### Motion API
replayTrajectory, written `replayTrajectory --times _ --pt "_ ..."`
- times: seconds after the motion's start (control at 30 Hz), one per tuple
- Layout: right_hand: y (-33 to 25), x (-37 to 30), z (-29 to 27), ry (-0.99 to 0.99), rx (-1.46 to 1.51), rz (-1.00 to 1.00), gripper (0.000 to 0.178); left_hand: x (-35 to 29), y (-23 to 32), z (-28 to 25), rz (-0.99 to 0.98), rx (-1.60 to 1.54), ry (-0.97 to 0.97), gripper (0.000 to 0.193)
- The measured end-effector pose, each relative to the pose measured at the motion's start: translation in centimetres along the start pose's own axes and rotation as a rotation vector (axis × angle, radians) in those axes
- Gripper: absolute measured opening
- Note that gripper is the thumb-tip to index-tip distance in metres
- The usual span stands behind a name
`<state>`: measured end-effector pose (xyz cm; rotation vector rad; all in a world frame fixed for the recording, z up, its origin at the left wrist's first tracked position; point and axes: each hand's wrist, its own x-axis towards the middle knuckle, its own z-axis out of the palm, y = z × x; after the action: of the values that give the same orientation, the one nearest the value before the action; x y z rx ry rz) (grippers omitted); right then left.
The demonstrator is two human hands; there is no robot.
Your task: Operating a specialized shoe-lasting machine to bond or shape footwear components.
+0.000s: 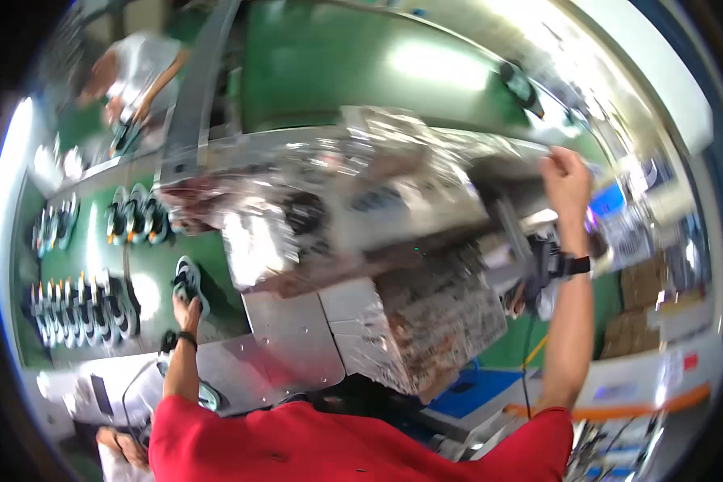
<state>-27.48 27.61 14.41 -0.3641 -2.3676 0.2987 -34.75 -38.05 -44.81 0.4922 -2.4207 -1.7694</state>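
Note:
My left hand [186,312] is closed on the heel end of a grey-and-black sneaker [188,277], over the green belt [225,309] left of the machine. A foil-wrapped machine [377,205] fills the middle, its crinkled silver cover blurred. Beyond its right end, my right hand [567,181] is raised with its fingers curled in. Whether anything small sits between those fingers is too blurred to see. A dark device [548,261] is beside my right wrist, on which there is a black band.
Several sneakers stand in rows [84,309] on the belt at left, more [136,215] behind them. A co-worker [140,76] handles a shoe at far left; another person's hand [123,447] shows at lower left. A dark shoe [520,87] lies at the far right. Brown cartons [643,285] stand at right.

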Motion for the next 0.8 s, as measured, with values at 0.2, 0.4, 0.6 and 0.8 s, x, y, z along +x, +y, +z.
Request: replayTrajectory --times 0.2,0.4,0.6,0.8 --pt "16.0 14.8 3.8 -0.151 -0.470 0.121 0.079 -2.4 6.2 3.9 -0.196 0.475 0.066 0.066" --pt "19.0 20.7 6.6 -0.346 -0.527 0.135 0.084 -3.6 3.2 3.7 -0.044 0.529 0.132 0.063" --pt "10.5 22.7 7.9 -0.500 -0.434 0.371 0.106 -5.1 2.7 1.8 -0.137 0.579 0.134 0.048" --pt "8.9 21.0 8.4 -0.492 -0.301 0.290 0.102 -8.5 0.5 0.6 -0.234 0.691 0.069 0.035"
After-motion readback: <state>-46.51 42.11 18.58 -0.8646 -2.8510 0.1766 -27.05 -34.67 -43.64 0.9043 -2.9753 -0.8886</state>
